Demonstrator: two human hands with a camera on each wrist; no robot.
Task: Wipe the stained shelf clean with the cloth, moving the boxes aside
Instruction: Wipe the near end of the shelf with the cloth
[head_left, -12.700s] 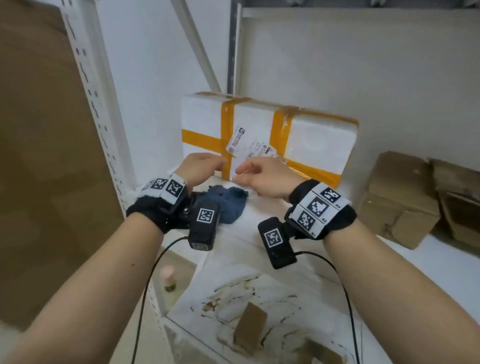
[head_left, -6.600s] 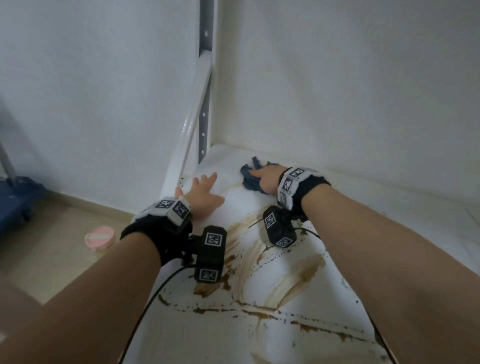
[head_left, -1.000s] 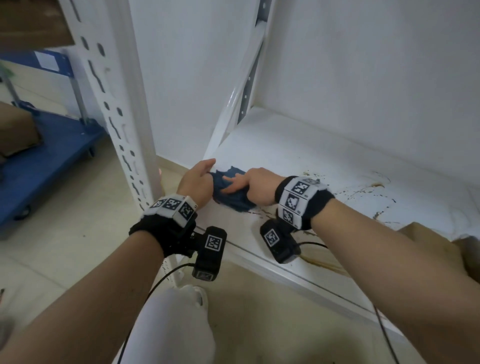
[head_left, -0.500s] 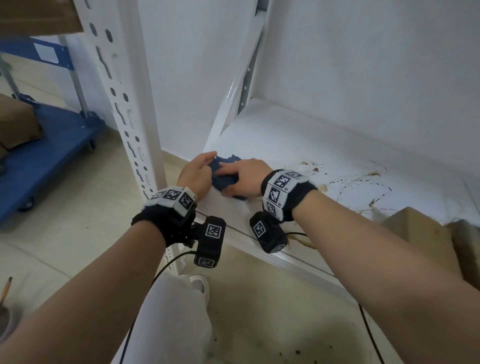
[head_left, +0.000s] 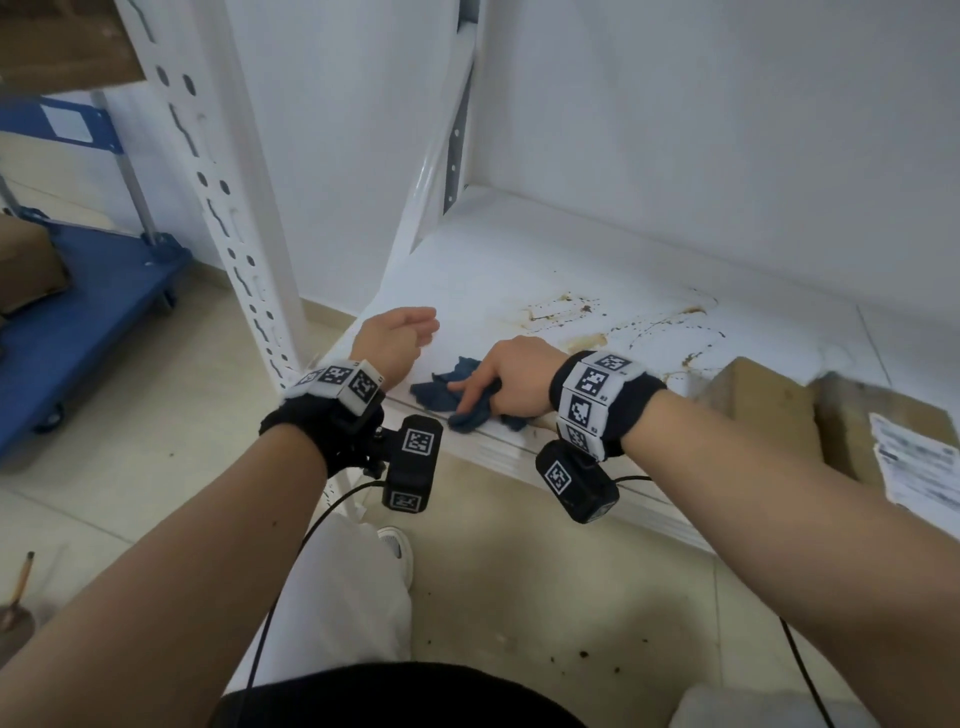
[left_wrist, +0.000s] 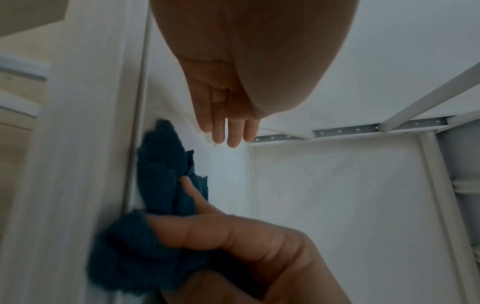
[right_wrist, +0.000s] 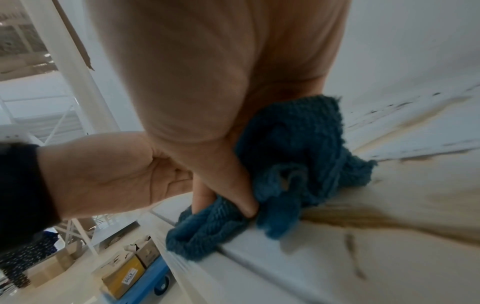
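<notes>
The white shelf carries a blue cloth at its front edge under the right hand's fingers, brown stains beyond them, and cardboard boxes further right.

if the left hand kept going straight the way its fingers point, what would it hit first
Probably nothing soon: the left hand is open above bare white shelf, fingers aimed at the back corner. The back wall looks first, though depth is unclear. The cloth lies off that line.
</notes>
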